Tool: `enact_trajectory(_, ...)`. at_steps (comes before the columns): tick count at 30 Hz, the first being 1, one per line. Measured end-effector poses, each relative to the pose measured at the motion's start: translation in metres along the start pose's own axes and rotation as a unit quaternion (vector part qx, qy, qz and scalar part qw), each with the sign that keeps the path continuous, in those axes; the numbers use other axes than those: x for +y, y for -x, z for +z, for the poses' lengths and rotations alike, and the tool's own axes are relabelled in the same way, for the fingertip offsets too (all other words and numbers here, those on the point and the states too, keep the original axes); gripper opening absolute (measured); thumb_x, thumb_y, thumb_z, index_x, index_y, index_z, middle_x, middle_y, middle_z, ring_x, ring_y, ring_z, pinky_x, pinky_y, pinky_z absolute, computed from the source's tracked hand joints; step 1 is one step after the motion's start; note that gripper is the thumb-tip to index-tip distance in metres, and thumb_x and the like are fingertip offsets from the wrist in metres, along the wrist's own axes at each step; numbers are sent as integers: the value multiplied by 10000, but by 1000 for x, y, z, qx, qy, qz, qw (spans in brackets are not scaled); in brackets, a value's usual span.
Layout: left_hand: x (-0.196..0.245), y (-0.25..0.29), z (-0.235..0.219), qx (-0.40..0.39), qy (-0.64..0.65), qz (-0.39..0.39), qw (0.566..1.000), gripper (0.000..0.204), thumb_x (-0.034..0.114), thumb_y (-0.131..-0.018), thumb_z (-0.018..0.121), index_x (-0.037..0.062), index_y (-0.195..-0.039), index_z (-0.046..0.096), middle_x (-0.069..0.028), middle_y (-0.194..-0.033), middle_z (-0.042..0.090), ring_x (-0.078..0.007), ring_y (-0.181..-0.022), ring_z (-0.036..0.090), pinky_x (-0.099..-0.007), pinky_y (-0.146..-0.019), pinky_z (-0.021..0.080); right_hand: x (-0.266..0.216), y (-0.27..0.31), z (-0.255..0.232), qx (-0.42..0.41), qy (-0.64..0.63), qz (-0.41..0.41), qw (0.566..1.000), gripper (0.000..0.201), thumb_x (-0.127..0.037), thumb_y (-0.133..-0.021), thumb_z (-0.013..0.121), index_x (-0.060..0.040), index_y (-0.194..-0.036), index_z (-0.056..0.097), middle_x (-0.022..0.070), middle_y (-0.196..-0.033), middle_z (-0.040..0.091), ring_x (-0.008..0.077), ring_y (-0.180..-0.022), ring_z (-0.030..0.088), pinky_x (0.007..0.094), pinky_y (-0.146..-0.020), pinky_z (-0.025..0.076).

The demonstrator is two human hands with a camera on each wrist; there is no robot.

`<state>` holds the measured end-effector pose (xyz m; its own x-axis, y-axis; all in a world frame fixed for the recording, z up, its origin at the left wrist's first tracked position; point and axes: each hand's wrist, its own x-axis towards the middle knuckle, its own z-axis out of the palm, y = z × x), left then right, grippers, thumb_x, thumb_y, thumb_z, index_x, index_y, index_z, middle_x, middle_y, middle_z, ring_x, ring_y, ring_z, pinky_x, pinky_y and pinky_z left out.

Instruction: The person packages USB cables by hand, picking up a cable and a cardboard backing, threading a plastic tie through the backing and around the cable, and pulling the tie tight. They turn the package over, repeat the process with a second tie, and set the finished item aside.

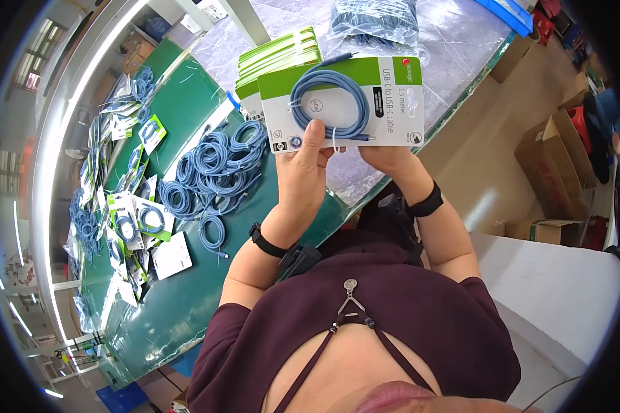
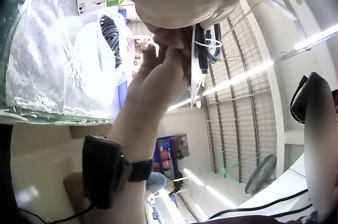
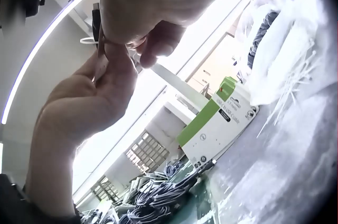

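Observation:
A white and green card (image 1: 393, 103) is held up in the head view, with a coiled blue cable (image 1: 362, 113) on its front, bound by a white tie. The left hand (image 1: 303, 168) grips the card's lower edge, its thumb over the front by the coil. Behind the lower edge, right of the tie, the right hand (image 1: 391, 157) holds the card, its fingers mostly hidden. In the left wrist view the card (image 2: 196, 71) shows nearly edge-on, a dark cable plug (image 2: 204, 64) beside it.
A stack of green and white cards (image 1: 279, 54) stands behind the held card. Loose coiled cables (image 1: 217, 162) and carded cables (image 1: 127, 213) lie on the green table (image 1: 165, 320) at left. A plastic bag of dark cables (image 1: 373, 24) sits at the back.

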<state>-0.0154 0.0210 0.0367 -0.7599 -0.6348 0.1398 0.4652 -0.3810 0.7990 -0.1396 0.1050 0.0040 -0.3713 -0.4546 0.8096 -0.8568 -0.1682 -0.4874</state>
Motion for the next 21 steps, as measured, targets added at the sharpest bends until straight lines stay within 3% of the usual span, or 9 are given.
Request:
enact_trajectory(2, 0, 1, 4, 4, 7, -3, 1000, 289, 197, -975, 572, 48, -1214, 508, -72, -1089, 634, -200, -911, 650, -360, -721, 536, 2, 4, 6, 10, 17, -17, 1000, 373, -9, -781, 697, -7, -1133, 576, 104, -1048, 626, 218, -963, 609, 333, -819, 502)
enact_trajectory(5, 3, 3, 12, 12, 19, -14, 1000, 300, 183, -966, 590, 40, -1210, 490, -69, -1056, 625, -195, -882, 643, -359, -691, 532, 18, 23, 30, 77, -77, 118, 987, 376, -25, -783, 702, -3, -1135, 572, 112, -1032, 622, 225, -937, 613, 334, -803, 504)
enact_trajectory(8, -3, -4, 3, -24, 33, -53, 998, 299, 188, -972, 580, 36, -1216, 496, -71, -1078, 631, -196, -914, 647, -360, -723, 537, 24, 25, 25, 41, -4, 77, 996, 357, -15, -807, 676, -4, -1146, 563, 107, -1042, 616, 208, -934, 610, 322, -799, 509)
enact_trajectory(10, -7, -10, -3, -5, 46, -73, 996, 300, 193, -974, 576, 35, -1217, 501, -74, -1082, 635, -197, -920, 649, -360, -733, 541, 18, 22, 21, 22, 31, 62, 997, 349, -11, -820, 663, -4, -1152, 558, 105, -1047, 614, 200, -932, 608, 317, -796, 512)
enact_trajectory(11, -10, -13, -5, 12, 62, -91, 994, 300, 198, -976, 572, 33, -1217, 506, -78, -1086, 638, -199, -927, 651, -360, -744, 544, 14, 17, 16, -24, -64, 181, 981, 334, -1, -832, 642, -2, -1154, 554, 106, -1052, 613, 196, -928, 609, 314, -797, 513)
enact_trajectory(13, -14, -17, -7, 31, 78, -110, 990, 301, 203, -977, 568, 31, -1218, 510, -81, -1089, 642, -200, -934, 653, -360, -755, 548, 6, 9, 9, -111, -248, 399, 876, 306, 18, -858, 599, 2, -1160, 546, 107, -1060, 610, 188, -921, 610, 309, -799, 515)
enact_trajectory(18, -24, -23, -13, 53, 97, -127, 986, 309, 227, -967, 584, 46, -1212, 535, -85, -1092, 651, -194, -945, 654, -348, -789, 556, 23, 21, 18, -86, -296, 381, 872, 290, 35, -880, 560, 3, -1168, 544, 101, -1040, 610, 176, -908, 613, 309, -802, 518)
enact_trajectory(21, -31, -28, -28, 37, 102, -138, 984, 309, 236, -958, 598, 61, -1207, 545, -75, -1083, 654, -183, -947, 650, -340, -794, 557, 38, 31, 26, -88, -328, 319, 885, 310, 33, -867, 566, 9, -1175, 544, 142, -1035, 620, 268, -905, 635, 365, -810, 516)
